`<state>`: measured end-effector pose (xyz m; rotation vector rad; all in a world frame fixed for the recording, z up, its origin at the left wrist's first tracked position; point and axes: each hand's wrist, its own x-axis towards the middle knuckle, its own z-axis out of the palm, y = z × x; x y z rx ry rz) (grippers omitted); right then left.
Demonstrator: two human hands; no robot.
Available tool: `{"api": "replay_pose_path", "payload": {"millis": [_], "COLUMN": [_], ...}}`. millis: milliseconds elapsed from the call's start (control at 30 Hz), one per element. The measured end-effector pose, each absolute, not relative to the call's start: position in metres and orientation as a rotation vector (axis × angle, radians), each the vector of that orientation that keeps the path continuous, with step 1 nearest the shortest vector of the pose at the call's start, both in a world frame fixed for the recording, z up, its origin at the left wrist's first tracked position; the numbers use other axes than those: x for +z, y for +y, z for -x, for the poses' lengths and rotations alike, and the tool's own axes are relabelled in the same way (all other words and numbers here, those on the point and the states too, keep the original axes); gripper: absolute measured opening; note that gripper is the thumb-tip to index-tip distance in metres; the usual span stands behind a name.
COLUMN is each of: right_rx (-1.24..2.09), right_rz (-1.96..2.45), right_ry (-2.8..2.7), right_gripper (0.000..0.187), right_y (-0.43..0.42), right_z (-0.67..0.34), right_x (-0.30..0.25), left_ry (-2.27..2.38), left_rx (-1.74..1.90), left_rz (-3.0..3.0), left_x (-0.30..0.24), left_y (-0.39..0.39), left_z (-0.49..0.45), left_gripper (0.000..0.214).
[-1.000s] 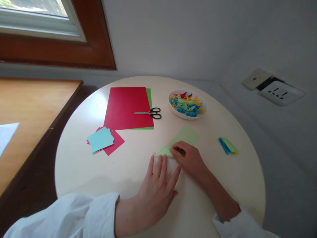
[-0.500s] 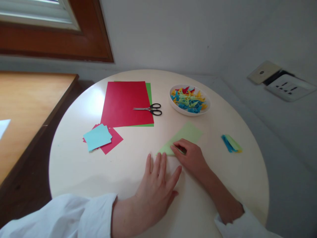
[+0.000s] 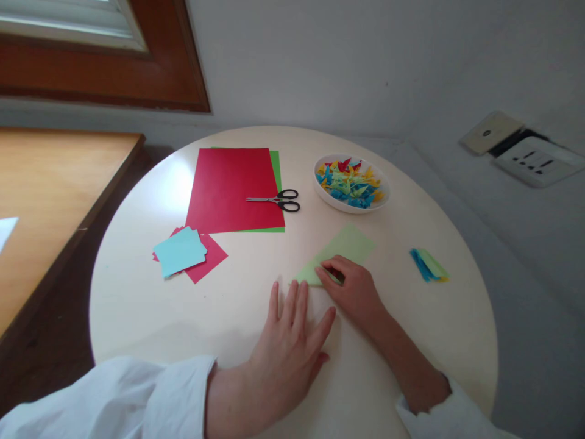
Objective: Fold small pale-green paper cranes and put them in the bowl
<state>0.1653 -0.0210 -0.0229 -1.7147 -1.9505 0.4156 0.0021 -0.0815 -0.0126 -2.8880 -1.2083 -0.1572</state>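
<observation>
Light green paper [image 3: 347, 242]: one piece, flat on the round white table [image 3: 228, 329], in front of the person; near edge at the fingertips.
Left hand [image 3: 290, 350]: palm down, fingers extended and spread, fingertips at the paper's near left corner; nothing grasped.
Right hand [image 3: 351, 289]: fingers curled, thumb and forefinger close together upon the paper; whether they pinch it, cannot tell.
Scissors [image 3: 274, 199]: one pair, black handles, blades lying on the red sheet [image 3: 231, 183], handles past its right edge.
Green sheet [image 3: 275, 164]: under the red sheet, showing at its edges.
Pale blue squares [image 3: 179, 251]: small pile, upon red squares [image 3: 211, 259], left side.
White bowl [image 3: 336, 203]: far right, holding many folded paper pieces [image 3: 350, 185], blue, yellow, green, red.
Small papers [image 3: 429, 264]: blue, green, yellow, right side, well apart from the bowl.
</observation>
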Motion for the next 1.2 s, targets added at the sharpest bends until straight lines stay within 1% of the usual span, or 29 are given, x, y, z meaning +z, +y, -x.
{"api": "replay_pose_path", "payload": {"millis": [433,867,1000,1133,1200], "right_rx": [0.392,0.372,0.423,0.477,0.468], "right_rz": [1.719,1.721,1.774,1.8,1.795], "right_ry": [-1.958,-1.953,-1.875,-1.791,-1.804], "right_gripper": [0.018,0.015,0.008,0.016,0.011], "right_y": [-0.0205,-0.0205,-0.0208,-0.0209,-0.0207], "right_z": [-0.1649,-0.1652,-0.1637,-0.1626,-0.1626], "right_x": [-0.0242,-0.0253,-0.0239,-0.0227,-0.0224], "left_ry": [-1.224,-1.229,-1.235,-1.236,-1.234], "left_rx": [-0.207,-0.095,-0.075,-0.083,-0.078], "left_rz": [2.873,2.926,2.929,2.927,2.929], "left_x": [-0.0138,-0.0108,-0.0098,-0.0101,-0.0104], "left_y": [-0.0835,-0.0809,-0.0813,-0.0816,-0.0815], "left_z": [-0.002,-0.0027,-0.0031,-0.0031,-0.003], "left_gripper": [0.053,0.053,0.052,0.052,0.052]}}
